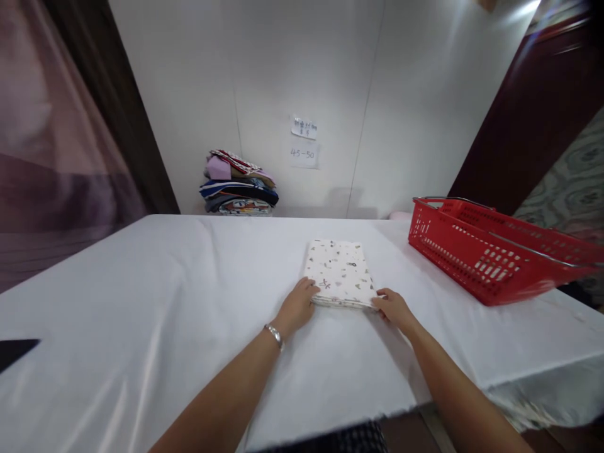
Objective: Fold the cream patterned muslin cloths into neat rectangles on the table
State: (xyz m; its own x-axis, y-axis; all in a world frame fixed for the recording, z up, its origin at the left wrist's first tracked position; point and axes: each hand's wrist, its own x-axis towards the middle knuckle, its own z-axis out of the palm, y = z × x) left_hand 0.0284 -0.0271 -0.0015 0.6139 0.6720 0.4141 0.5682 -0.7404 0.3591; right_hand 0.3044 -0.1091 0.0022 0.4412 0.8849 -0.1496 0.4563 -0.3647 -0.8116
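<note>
A folded white cloth (340, 270) with a small scattered print lies flat on the white-covered table (226, 277). Its near edge shows several stacked layers. My left hand (298, 304), with a silver bracelet at the wrist, closes on the cloth's near left corner. At the near right corner, my right hand (394, 309) pinches the cloth's edge between thumb and fingers. Parts of the fingertips on both hands are hidden by the cloth and the hands themselves.
A red plastic basket (472, 251) with metal handles stands on the right of the table. Behind the far edge is a pile of folded clothes (240, 189). Paper labels (304, 154) are stuck to the wall. A dark flat object (16, 352) lies at the left edge.
</note>
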